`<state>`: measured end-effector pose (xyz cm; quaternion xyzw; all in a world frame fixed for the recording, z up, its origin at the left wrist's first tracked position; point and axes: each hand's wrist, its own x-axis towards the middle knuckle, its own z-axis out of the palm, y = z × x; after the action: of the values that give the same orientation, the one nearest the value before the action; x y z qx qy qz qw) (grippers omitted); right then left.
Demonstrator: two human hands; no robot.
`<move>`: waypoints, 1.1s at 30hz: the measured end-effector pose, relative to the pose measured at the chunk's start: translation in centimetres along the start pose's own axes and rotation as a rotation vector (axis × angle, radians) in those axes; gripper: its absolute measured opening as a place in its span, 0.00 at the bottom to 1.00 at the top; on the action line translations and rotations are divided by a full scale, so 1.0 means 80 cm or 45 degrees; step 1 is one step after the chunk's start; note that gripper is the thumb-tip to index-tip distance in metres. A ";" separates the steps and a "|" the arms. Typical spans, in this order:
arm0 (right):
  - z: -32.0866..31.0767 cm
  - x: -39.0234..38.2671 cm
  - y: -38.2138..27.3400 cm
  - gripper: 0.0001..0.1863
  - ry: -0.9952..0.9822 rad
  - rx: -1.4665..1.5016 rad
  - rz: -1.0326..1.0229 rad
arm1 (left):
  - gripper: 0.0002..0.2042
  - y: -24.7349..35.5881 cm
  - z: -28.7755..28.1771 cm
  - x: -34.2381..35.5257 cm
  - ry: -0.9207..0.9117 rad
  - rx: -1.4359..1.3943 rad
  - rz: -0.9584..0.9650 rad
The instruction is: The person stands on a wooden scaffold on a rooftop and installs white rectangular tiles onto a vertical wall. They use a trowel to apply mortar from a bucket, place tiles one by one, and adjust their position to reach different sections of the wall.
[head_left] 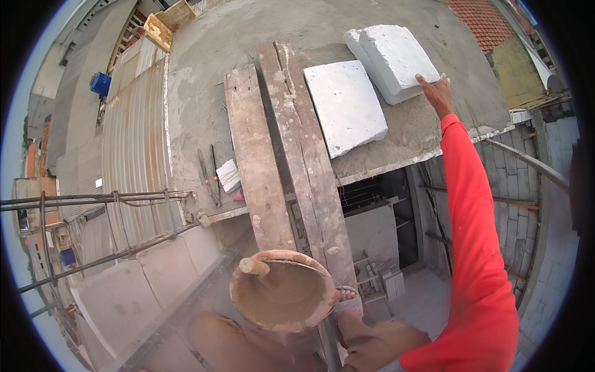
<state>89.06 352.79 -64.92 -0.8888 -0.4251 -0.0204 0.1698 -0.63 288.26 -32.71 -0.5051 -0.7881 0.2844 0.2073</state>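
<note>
At the upper right my right hand, at the end of a red sleeve, grips the near right corner of a thick white lightweight concrete block. Its thumb lies on the top face; the other fingers are partly hidden. This block lies against another white block on a grey concrete slab. A third white block rests flat, closer to me, beside the planks. My left hand is outside the picture. Just before my knees, a round bucket holds wet grey mortar, with a wooden handle sticking out of it.
Two worn wooden planks span from the slab toward me over a drop to a lower floor. Pliers-like tools and a small white piece lie left of them. Steel bars jut in at the left, above a block wall.
</note>
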 end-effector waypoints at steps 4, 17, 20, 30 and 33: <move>0.002 0.027 0.010 0.61 -0.321 0.386 0.129 | 0.26 -0.020 -0.001 0.006 -0.123 -0.027 0.038; 0.030 -0.139 -0.057 0.48 -0.303 1.919 0.878 | 0.23 0.085 -0.145 0.094 0.147 0.067 0.406; 0.017 -0.125 -0.059 0.45 -0.377 2.115 0.863 | 0.27 0.099 -0.180 0.096 0.064 0.134 0.357; -0.178 -0.240 -0.077 0.43 -0.457 0.781 0.160 | 0.51 0.094 -0.107 0.075 -0.134 -0.818 -0.623; -0.218 -0.285 -0.109 0.35 -0.427 0.213 -0.280 | 0.52 0.103 -0.105 0.067 -0.208 -0.753 -0.791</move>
<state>69.80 335.21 -50.12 -0.8108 -0.5421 0.1446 0.1668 7.95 297.84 -31.58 -0.2577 -0.9639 0.0095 0.0664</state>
